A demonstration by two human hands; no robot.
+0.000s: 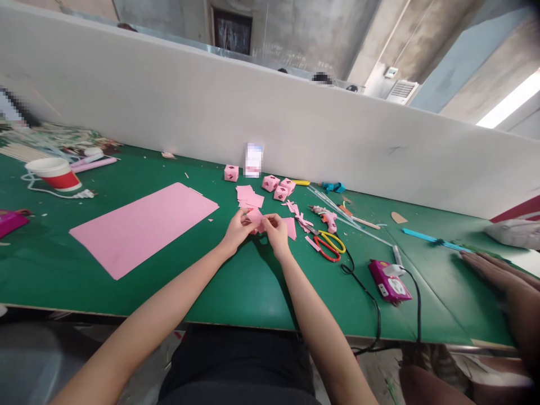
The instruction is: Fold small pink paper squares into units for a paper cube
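Observation:
Between my two hands is a small piece of pink paper point(254, 216), pinched from both sides. My left hand point(237, 232) has its thumb and fingers closed on the left edge. On the other edge, the fingers of my right hand point(276, 232) are closed too. The fingers partly hide the paper's shape. Just beyond lie small pink paper squares point(250, 196), and more pink paper point(290, 227) shows beside my right hand. Several folded pink paper boxes with dark openings point(270, 183) stand near the partition. A large pink sheet point(145, 230) lies flat to the left.
Scissors with red and yellow handles point(329, 245), a pink glue gun point(325, 218) and a magenta power strip point(388, 281) with black cords lie to the right. A paper cup point(54, 173) stands at the left. Another person's hands point(502, 275) rest at the far right.

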